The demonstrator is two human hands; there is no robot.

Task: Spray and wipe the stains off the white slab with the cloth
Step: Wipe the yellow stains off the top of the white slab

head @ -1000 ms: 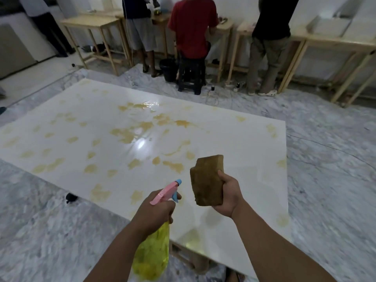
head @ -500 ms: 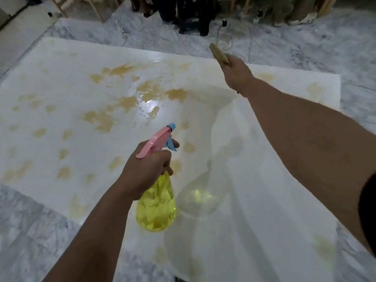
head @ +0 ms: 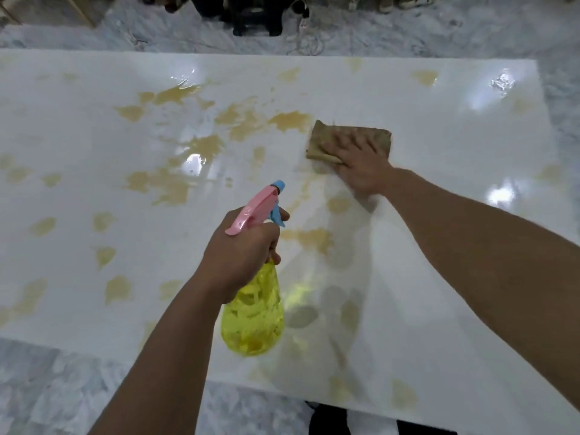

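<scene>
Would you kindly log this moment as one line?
left hand: holds sprayer | right hand: presses cloth on slab | stains: remain

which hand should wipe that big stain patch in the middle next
Right. The right hand already presses the cloth flat on the slab, right beside the central stains. The left hand is wrapped around the spray bottle, held above the slab.

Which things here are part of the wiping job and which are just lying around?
Part of the job:
- glossy white slab with tan stains
- brown folded cloth under the right hand
- yellow spray bottle with pink trigger in the left hand

Just lying about:
- white power strip and cord
- black stool
</scene>
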